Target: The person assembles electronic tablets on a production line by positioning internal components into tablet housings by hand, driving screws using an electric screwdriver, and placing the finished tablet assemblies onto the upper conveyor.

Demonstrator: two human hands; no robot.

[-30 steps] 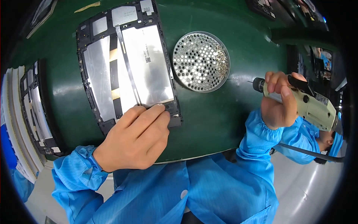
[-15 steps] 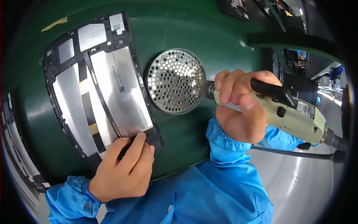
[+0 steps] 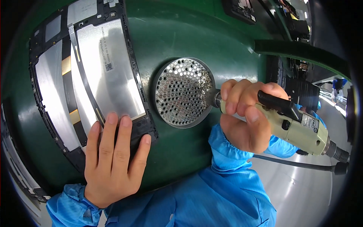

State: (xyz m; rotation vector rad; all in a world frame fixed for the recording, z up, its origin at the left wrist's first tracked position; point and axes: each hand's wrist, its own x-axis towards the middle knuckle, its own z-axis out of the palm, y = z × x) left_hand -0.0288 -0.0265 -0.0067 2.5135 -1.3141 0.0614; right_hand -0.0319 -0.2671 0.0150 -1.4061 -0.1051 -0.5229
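My left hand (image 3: 113,164) lies with fingers spread on the near end of a tablet-like device assembly (image 3: 107,85). That assembly has a black frame, silver metal panels and a dark flex cable (image 3: 86,85) running lengthwise. My right hand (image 3: 245,125) is wrapped round a pale green electric screwdriver (image 3: 298,132) with a black lever. Its tip end points left, at the right side of a round metal dish (image 3: 160,115) with a perforated plate. Small screws (image 3: 204,83) are heaped at the right of that plate. The very tip is too blurred to make out.
Everything rests on a green mat (image 3: 181,151). Another similar assembly (image 3: 19,155) sits at the far left, and a dark device part (image 3: 240,10) at the top right. A black cable (image 3: 295,160) trails off to the right, with dark stacked parts (image 3: 302,90) beyond.
The device assembly has shifted up and left in view, the dish slightly down and right. My left hand's curled fingers have spread flat on the assembly. The right hand still grips the screwdriver by the dish.
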